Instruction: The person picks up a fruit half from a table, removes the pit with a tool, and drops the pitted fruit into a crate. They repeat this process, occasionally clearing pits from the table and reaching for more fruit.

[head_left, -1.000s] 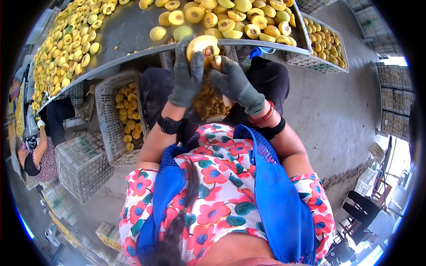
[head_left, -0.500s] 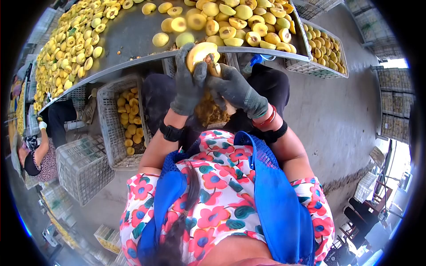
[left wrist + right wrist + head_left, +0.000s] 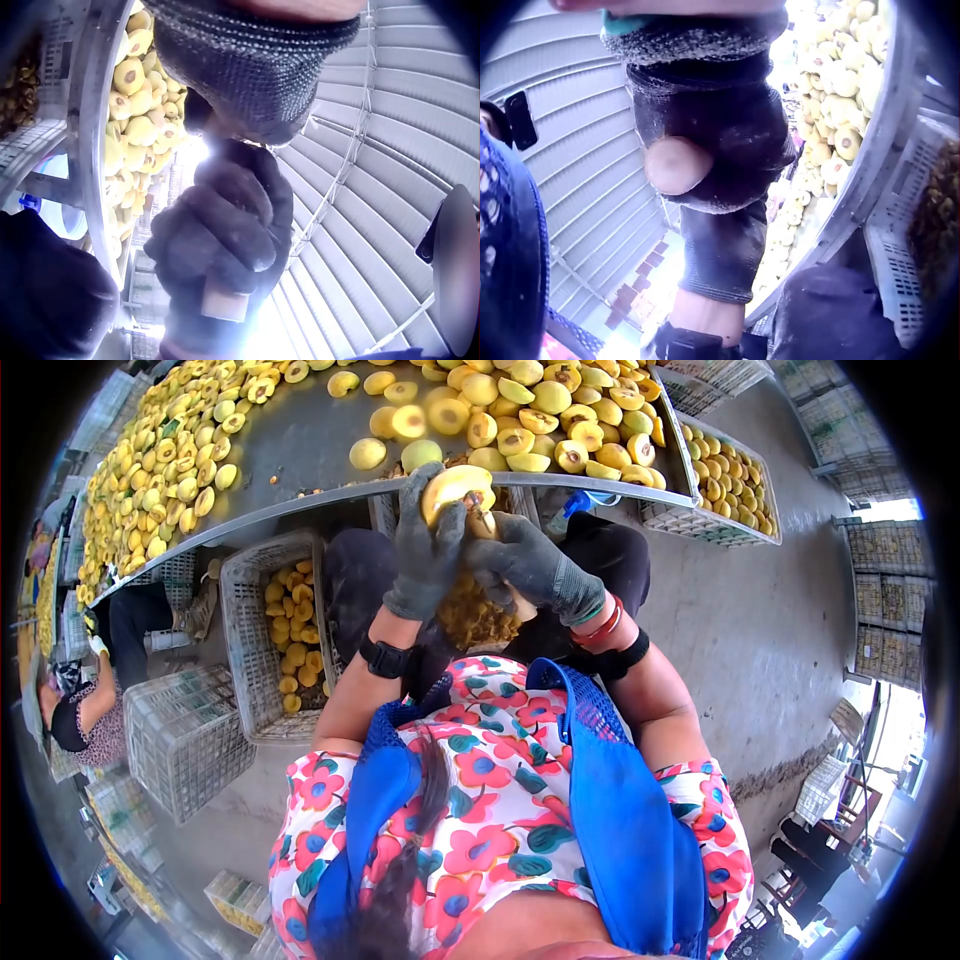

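Dark grey work gloves cover both hands. My left hand [image 3: 420,555] holds a yellow peach half [image 3: 457,490], fingers behind it and thumb at its front, just over the table's near edge. My right hand [image 3: 535,565] grips a wooden-handled pitting tool [image 3: 483,523], its working end at the peach's brownish stone area. Below the right fist, the handle's pale butt [image 3: 521,603] sticks out. In the left wrist view the curled right fingers wrap the handle [image 3: 225,304]. The right wrist view shows its round end [image 3: 676,165]; the peach is hidden there.
Many peach halves [image 3: 540,420] lie on the metal table [image 3: 300,440]. A crate [image 3: 265,732] with peach halves stands left, another crate [image 3: 735,535] right. Scraps [image 3: 475,615] fill a container between the knees. A second person [image 3: 95,710] works at far left.
The tool's working end has turned and dipped lower at the stone area. Both hands keep hold, staying close together. The table shifts slightly down in the head view.
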Demonstrator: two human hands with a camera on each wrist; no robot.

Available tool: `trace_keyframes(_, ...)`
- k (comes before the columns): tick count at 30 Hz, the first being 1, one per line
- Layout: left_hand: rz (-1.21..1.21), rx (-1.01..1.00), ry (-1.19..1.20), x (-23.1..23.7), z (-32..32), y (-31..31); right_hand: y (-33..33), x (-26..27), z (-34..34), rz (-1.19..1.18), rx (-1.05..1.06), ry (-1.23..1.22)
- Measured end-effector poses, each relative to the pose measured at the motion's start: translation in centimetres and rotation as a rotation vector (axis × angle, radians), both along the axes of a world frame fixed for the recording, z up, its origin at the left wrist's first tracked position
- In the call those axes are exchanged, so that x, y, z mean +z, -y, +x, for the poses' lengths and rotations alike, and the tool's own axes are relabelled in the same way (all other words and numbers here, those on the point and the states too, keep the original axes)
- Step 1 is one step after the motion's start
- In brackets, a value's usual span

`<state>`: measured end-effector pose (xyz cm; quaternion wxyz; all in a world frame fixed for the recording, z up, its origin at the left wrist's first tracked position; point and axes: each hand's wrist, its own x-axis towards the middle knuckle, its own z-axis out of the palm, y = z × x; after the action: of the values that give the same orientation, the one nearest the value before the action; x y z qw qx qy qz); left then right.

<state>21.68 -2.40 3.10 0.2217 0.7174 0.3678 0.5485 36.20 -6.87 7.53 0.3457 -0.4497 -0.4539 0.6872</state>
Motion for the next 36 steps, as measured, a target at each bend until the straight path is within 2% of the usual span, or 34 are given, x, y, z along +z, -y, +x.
trace_keyframes(1,-0.039,-0.024,0.033,0.1,0.0,0.0,0.0,0.1,-0.1,0.007,-0.017,0.010)
trace_keyframes(4,-0.111,-0.066,0.097,0.2,0.1,0.1,-0.5,-1.7,-0.7,0.230,-0.050,0.179)
trace_keyframes(7,-0.080,-0.044,0.080,-0.4,-0.2,0.2,-0.3,-0.4,0.5,-0.026,0.068,-0.031)
trace_keyframes(10,-0.044,-0.042,0.061,-0.8,-0.3,-0.2,-0.2,-0.4,0.8,-0.054,0.113,-0.094)
trace_keyframes(13,-0.051,-0.044,0.083,-0.7,-0.1,-0.1,-0.1,0.0,0.2,0.020,0.070,0.142)
trace_keyframes(16,-0.056,-0.039,0.072,-1.1,-0.4,0.1,-0.1,-0.4,1.1,-0.168,0.136,-0.182)
trace_keyframes(19,-0.038,-0.067,0.056,-0.7,-0.8,0.2,-0.1,-1.2,1.1,-0.151,0.131,-0.226)
trace_keyframes(22,-0.063,-0.092,0.095,-0.9,-0.8,0.2,0.2,-0.8,0.3,0.001,0.091,0.114)
trace_keyframes(25,0.004,-0.054,0.079,-1.5,-0.8,0.3,0.4,0.4,0.5,-0.019,0.141,0.087)
trace_keyframes(27,0.082,-0.026,0.017,-1.2,-0.9,0.4,0.1,-0.5,1.0,-0.099,0.171,-0.086)
trace_keyframes(28,0.040,-0.050,0.040,-0.9,-1.0,0.4,0.0,-0.7,1.2,-0.137,0.186,-0.172)
trace_keyframes(31,-0.062,-0.094,0.112,-0.8,-1.0,0.5,0.0,-1.2,-0.2,0.125,0.087,0.283)
trace_keyframes(34,-0.050,-0.071,0.124,-1.8,-0.9,0.7,-0.2,-1.7,-0.3,0.181,0.103,0.387)
trace_keyframes(36,0.047,-0.053,0.058,-2.3,-0.9,0.4,-0.2,-1.3,0.1,0.082,0.153,0.251)
